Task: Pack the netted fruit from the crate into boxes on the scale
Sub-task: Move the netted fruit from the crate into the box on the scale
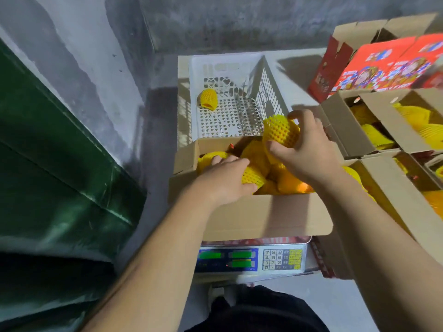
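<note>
Your right hand (309,149) gripped one netted fruit (281,130); your left hand (225,180) held another (253,176) in the nearly full box (263,216). One fruit (208,98) remained in the crate (268,92).

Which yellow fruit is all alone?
The netted fruit in the white crate, alone. The others are in cardboard boxes or in the hands.

The fruit (281,130) wears yellow foam netting with a honeycomb pattern. The crate (239,97) is white with perforated holes and heart cutouts. The box (263,216) is plain brown cardboard. The scale (251,259) shows green displays, a blue panel and yellow keys. Red printed cartons (374,65) stand behind.
</note>
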The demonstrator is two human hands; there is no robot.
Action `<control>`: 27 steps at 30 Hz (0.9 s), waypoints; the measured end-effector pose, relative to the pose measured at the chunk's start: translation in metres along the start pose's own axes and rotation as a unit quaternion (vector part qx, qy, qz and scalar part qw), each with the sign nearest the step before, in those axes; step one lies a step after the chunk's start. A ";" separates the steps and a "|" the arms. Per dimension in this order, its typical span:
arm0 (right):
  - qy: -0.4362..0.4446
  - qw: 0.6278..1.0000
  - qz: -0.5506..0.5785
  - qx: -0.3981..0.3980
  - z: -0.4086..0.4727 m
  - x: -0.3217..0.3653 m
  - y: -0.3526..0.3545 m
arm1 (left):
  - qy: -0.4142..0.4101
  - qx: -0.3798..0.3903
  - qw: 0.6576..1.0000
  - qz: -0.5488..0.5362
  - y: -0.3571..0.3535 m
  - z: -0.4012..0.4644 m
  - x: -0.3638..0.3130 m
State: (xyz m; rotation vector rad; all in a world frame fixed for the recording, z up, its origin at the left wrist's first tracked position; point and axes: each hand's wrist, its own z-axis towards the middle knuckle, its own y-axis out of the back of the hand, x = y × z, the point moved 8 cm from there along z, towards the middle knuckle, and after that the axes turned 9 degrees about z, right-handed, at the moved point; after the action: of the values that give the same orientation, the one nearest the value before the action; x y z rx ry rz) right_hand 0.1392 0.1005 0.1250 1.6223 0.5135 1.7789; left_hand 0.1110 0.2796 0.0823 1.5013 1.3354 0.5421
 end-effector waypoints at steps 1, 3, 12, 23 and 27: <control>0.011 0.999 0.038 -0.002 0.004 0.003 0.001 | 0.000 0.023 0.999 0.037 0.000 0.008 0.000; 0.027 0.995 0.096 0.002 0.017 0.007 0.001 | -0.005 0.047 0.995 0.092 0.003 0.021 0.003; 0.027 0.986 0.148 0.069 0.098 -0.007 -0.017 | 0.022 -0.021 0.999 0.031 0.016 0.022 0.017; -0.100 0.932 -0.110 0.330 0.183 -0.074 -0.137 | 0.053 -0.110 0.990 -0.070 0.020 0.015 0.032; -0.070 0.918 -0.150 0.361 0.185 -0.079 -0.140 | 0.054 -0.178 0.973 -0.136 0.023 0.011 0.037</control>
State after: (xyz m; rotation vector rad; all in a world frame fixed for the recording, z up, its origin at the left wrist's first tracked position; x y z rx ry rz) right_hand 0.3497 0.1165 0.0007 1.9831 1.3886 1.2889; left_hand 0.1414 0.3125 0.0882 0.9914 1.4135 0.6535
